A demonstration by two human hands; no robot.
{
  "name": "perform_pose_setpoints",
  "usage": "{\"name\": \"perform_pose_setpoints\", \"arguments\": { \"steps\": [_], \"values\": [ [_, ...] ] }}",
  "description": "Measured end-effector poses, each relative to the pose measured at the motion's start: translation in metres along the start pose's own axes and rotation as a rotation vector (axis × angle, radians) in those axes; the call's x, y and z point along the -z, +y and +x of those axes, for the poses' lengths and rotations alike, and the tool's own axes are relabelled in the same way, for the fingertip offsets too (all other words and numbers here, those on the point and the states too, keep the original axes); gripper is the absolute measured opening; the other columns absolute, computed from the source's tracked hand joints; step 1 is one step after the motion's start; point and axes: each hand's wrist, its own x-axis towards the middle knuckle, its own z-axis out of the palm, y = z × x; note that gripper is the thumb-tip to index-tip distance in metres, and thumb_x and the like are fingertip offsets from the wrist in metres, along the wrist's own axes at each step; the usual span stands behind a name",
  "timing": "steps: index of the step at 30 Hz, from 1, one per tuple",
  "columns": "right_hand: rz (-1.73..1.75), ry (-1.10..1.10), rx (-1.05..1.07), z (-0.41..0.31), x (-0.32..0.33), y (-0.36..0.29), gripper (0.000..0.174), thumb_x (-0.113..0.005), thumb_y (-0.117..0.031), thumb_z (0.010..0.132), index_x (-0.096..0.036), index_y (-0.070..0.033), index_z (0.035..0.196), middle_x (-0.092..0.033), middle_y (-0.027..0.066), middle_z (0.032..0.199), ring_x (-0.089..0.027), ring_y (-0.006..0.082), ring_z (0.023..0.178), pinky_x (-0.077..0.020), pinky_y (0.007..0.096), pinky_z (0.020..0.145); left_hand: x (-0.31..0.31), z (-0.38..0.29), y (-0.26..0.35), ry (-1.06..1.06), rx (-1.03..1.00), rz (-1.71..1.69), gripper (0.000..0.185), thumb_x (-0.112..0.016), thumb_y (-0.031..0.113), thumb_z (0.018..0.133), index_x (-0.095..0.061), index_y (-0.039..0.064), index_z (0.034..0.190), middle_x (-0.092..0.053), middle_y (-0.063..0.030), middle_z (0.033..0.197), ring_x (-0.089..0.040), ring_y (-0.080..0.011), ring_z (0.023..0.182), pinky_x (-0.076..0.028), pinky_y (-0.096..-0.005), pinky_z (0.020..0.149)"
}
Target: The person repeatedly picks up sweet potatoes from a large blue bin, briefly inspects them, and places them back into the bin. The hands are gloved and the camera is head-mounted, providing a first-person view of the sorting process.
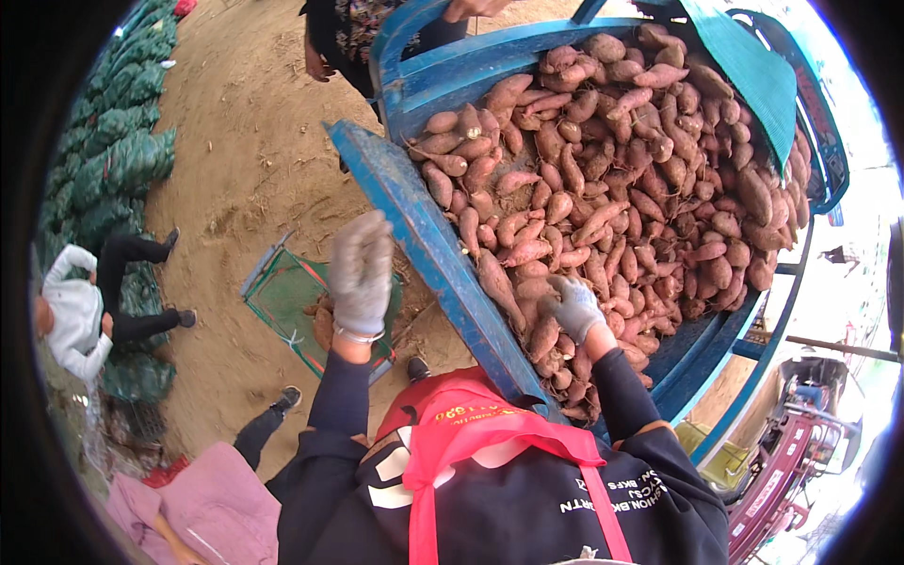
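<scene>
My left hand (pixel 361 279), in a pale work glove, is raised with its fingers extended between the cart's edge and a green mesh bag (pixel 282 293). Nothing shows in it, and motion blurs its outline. Stretched over a frame on the ground, that bag has a few sweet potatoes (pixel 323 326) in it, partly hidden by my left wrist. My gloved right hand (pixel 575 307) reaches into the heap of sweet potatoes (pixel 628 205) in the blue metal cart bed (pixel 417 233). Its fingertips touch a sweet potato near the lowered side; whether they grip it cannot be told.
Filled green mesh sacks (pixel 120 155) line the left side. A person in a white top (pixel 78 311) sits by them; someone in pink (pixel 212 501) is close at lower left. Another person (pixel 346 42) stands beyond the cart. A red vehicle (pixel 777 459) is at lower right.
</scene>
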Motion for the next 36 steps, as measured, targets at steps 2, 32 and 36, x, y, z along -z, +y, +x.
{"name": "perform_pose_setpoints", "arguments": {
  "steps": [2, 32, 36],
  "values": [
    [0.098, -0.066, -0.013, 0.040, 0.003, 0.000, 0.044, -0.069, -0.032, 0.092, -0.070, -0.004, 0.126, -0.072, 0.0221, 0.120, -0.068, 0.0395, 0.113, -0.0539, 0.0452, 0.098, -0.028, 0.028, -0.009, -0.147, -0.070, 0.212, 0.021, -0.066, 0.002, 0.101, -0.068, 0.004, 0.122, -0.070, -0.0094, 0.118, -0.071, -0.0177, 0.101, -0.059, -0.0301, 0.086],
    [-0.368, -0.193, 0.197, 0.241, 0.040, -0.044, 0.038, -0.060, -0.028, 0.097, -0.069, -0.011, 0.129, -0.071, 0.0172, 0.127, -0.060, 0.0372, 0.128, -0.0495, 0.0522, 0.103, -0.063, 0.056, -0.049, -0.393, -0.230, 0.688, 0.021, -0.075, 0.005, 0.091, -0.074, 0.010, 0.111, -0.073, -0.0081, 0.100, -0.072, -0.0289, 0.088, -0.058, -0.0380, 0.074],
    [0.404, 0.075, 0.044, 0.345, -0.002, -0.050, 0.057, -0.063, -0.032, 0.094, -0.056, -0.003, 0.143, -0.070, 0.0262, 0.124, -0.068, 0.0388, 0.117, -0.0537, 0.0424, 0.100, -0.069, 0.061, -0.044, -0.421, -0.220, 0.652, 0.022, -0.074, 0.003, 0.091, -0.074, 0.010, 0.111, -0.073, -0.0099, 0.101, -0.072, -0.0306, 0.089, -0.058, -0.0391, 0.076]
  ]
}}
